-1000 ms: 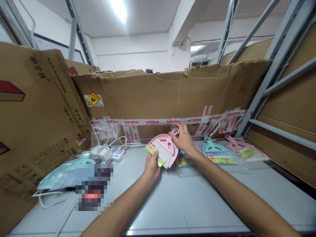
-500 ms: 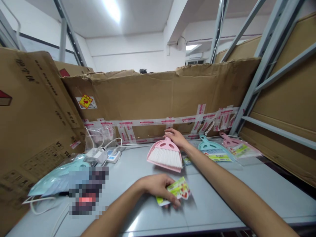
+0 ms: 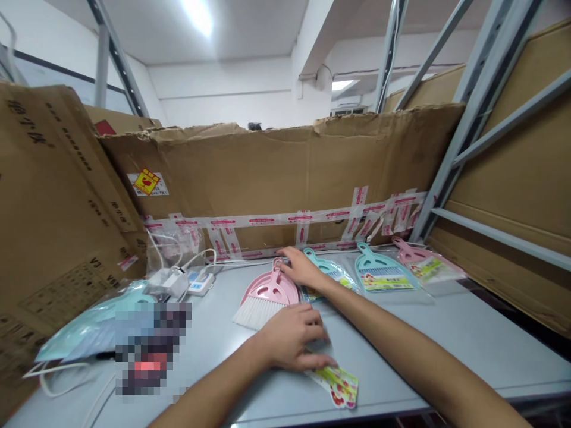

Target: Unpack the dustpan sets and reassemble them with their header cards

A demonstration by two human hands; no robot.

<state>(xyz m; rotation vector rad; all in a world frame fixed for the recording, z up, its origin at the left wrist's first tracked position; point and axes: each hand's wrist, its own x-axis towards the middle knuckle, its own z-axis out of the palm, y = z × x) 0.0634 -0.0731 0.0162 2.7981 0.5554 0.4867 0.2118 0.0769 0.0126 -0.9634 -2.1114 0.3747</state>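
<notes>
You are working under bright, even indoor light. The main source is the ceiling lamp (image 3: 196, 15), which clips to white near the top of the frame; a smaller ceiling light (image 3: 342, 85) shines farther back. Expect only soft, faint shadows beneath your left hand (image 3: 289, 336) and right hand (image 3: 303, 267). A small patch of glare shows on the counter (image 3: 241, 419) at the lower edge. Wide-angle distortion leans the steel shelf uprights (image 3: 466, 113) steeply near the frame edges. Focus is acceptable across the frame, with no heavy blur. A pixelated block (image 3: 151, 348) at lower left hides whatever lies beneath it.
</notes>
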